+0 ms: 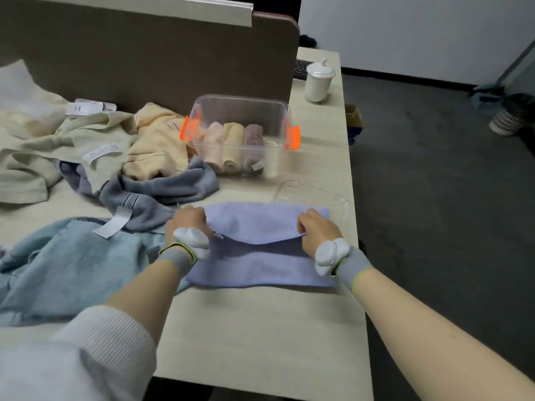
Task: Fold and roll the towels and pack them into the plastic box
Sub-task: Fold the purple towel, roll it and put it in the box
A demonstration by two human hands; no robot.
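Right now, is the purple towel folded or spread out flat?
Partly folded. Both hands, left hand and right hand, grip the purple towel and its far edge lies doubled over the near half.

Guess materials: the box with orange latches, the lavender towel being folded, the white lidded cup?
Box: clear rigid plastic, glossy; the rolled towels show through its wall. Lavender towel: soft matte cloth, probably terry or microfibre; it sags along the fold. White lidded cup: likely glazed ceramic, smooth with a sheen, though it could be plastic.
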